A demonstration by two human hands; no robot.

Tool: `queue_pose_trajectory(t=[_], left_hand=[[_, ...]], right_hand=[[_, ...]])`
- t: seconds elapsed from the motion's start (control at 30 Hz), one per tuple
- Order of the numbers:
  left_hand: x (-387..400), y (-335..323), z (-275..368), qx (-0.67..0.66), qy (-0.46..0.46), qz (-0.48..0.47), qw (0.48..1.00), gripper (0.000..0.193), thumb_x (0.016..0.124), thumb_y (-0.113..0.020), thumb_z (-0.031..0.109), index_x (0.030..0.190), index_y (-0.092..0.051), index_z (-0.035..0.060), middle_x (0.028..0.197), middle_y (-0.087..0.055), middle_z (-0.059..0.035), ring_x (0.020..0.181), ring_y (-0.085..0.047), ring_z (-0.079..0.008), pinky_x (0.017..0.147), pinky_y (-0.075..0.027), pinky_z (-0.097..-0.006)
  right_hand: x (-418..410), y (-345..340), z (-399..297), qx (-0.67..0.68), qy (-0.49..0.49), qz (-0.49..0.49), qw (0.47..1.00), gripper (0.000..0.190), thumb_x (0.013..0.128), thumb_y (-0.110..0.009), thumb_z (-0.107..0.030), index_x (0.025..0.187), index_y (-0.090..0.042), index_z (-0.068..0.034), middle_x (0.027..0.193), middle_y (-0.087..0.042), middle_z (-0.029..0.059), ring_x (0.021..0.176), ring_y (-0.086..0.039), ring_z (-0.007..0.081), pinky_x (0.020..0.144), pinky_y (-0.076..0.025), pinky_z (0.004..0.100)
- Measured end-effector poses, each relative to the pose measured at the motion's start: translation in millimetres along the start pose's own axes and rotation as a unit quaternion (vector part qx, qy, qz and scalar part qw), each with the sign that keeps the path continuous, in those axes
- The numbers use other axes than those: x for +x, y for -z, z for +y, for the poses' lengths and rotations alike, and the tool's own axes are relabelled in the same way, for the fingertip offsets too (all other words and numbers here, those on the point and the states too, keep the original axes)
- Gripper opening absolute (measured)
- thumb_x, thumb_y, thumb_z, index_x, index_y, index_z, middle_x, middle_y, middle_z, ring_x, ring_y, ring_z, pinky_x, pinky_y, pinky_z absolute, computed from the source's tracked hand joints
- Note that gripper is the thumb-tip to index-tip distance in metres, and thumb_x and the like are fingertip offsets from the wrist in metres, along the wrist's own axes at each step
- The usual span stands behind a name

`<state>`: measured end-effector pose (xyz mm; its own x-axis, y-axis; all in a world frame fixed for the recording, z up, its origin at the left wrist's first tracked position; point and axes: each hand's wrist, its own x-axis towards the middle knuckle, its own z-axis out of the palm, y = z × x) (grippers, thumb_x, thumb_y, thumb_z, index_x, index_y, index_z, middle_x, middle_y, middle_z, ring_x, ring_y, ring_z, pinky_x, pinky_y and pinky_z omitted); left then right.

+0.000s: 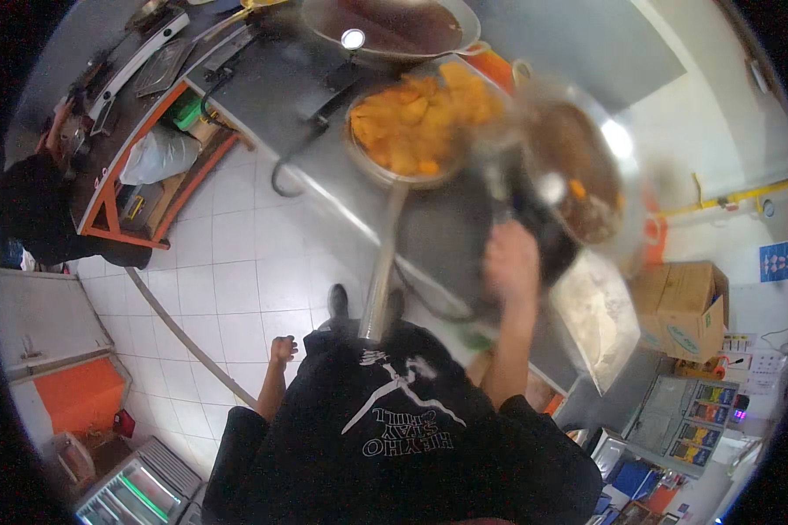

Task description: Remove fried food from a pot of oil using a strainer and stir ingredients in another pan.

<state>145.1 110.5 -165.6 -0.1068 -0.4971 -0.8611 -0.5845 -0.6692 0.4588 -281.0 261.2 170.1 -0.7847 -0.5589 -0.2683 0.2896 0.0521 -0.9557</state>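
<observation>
My right hand (512, 256) is blurred by motion and grips the handle of a utensil (496, 174). The utensil's far end is too blurred to make out, between a heap of golden-orange fried pieces (400, 125) and a wok (630, 210) of dark bubbling oil. A few orange bits float in that oil. The heap fills a round long-handled strainer or pan (387, 262), which rests on the dark counter with its metal handle pointing towards my body. My left hand (284, 349) hangs at my side, fingers curled, with nothing visible in it.
Another large wok (463, 46) of dark liquid stands at the back. A metal sheet (594, 315) and a cardboard box (679, 308) are on the right. A hose (190, 341) crosses the tiled floor. Another person's dark sleeve (26, 190) is at far left, by an orange-framed shelf (98, 216).
</observation>
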Motion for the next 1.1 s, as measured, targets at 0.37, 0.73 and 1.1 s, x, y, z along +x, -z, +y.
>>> queue_pose_trajectory(t=[0.37, 0.73, 1.1], left_hand=[[-5.5, 16.4, -33.9, 0.034, 0.045, 0.009, 0.998, 0.026, 0.075, -0.048, 0.023, 0.085, -0.054, -0.0009, 0.074, -0.058, -0.0096, 0.061, -0.055, -0.0184, 0.050, -0.040, -0.0325], [22.3, 13.7, -42.0, -0.007, 0.022, -0.013, 1.000, 0.033, 0.076, -0.047, 0.027, 0.094, -0.050, 0.0000, 0.081, -0.057, -0.0106, 0.065, -0.055, -0.0202, 0.054, -0.041, -0.0338], [16.9, -7.2, -9.5, 0.039, -0.016, -0.044, 0.998, 0.023, 0.076, -0.049, 0.024, 0.085, -0.051, 0.0027, 0.068, -0.054, -0.0061, 0.055, -0.051, -0.0151, 0.044, -0.039, -0.0270]], right_hand=[[58.5, -19.9, 78.3, -0.581, 0.168, 0.042, 0.795, 0.020, 0.084, -0.039, -0.014, 0.084, -0.041, 0.005, 0.063, -0.053, 0.0219, 0.058, -0.053, 0.0368, 0.054, -0.045, 0.0390], [47.6, -21.8, 30.1, -0.778, 0.129, 0.004, 0.615, 0.029, 0.083, -0.035, -0.012, 0.097, -0.034, 0.013, 0.069, -0.055, 0.0268, 0.065, -0.056, 0.0410, 0.058, -0.046, 0.0435], [28.7, 79.1, -75.9, -0.667, 0.252, 0.186, 0.676, 0.016, 0.079, -0.040, -0.011, 0.082, -0.038, 0.005, 0.067, -0.052, 0.0290, 0.067, -0.052, 0.0434, 0.059, -0.040, 0.0470]])
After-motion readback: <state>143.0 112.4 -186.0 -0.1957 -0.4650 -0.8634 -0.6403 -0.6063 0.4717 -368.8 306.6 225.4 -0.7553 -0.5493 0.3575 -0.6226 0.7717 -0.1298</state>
